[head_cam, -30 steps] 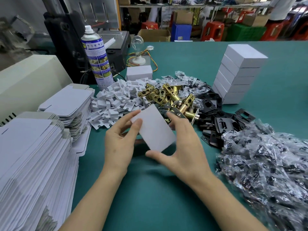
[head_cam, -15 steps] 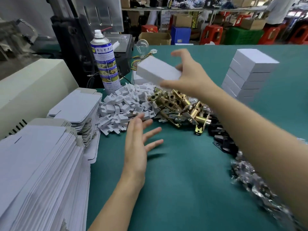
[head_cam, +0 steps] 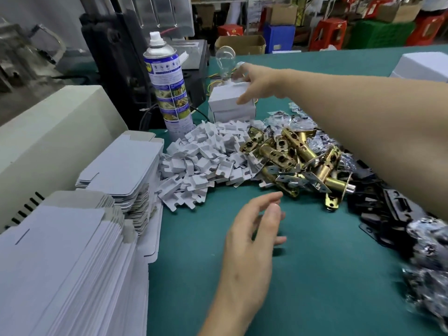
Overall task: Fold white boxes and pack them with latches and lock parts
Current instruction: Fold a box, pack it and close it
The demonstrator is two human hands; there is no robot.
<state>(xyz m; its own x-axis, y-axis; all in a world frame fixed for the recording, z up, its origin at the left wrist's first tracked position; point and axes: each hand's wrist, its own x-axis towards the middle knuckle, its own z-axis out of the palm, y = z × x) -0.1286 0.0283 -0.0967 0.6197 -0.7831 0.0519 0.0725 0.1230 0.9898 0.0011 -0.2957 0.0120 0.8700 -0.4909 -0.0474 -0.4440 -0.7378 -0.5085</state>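
Observation:
My right hand (head_cam: 252, 81) reaches far across the green table (head_cam: 315, 275) and grips a folded white box (head_cam: 225, 95), which sits on top of another white box (head_cam: 232, 115) near the back. My left hand (head_cam: 252, 241) hovers low over the table in front, fingers relaxed and holding nothing. Between the hands lie a heap of brass latches (head_cam: 291, 158), a heap of white card inserts (head_cam: 206, 158), black plates (head_cam: 388, 209) and bagged lock parts (head_cam: 429, 258) at the right.
Stacks of flat white box blanks (head_cam: 68, 263) fill the left front, with a smaller stack (head_cam: 123, 166) behind. A spray can (head_cam: 167, 88) and a bare light bulb (head_cam: 225, 59) stand at the back. A beige machine (head_cam: 48, 132) is at the left; white boxes (head_cam: 426, 66) show at the right edge.
The right hand carried the closed white box away from my front to the back and set it onto the other box. The left hand let go and dropped toward the table.

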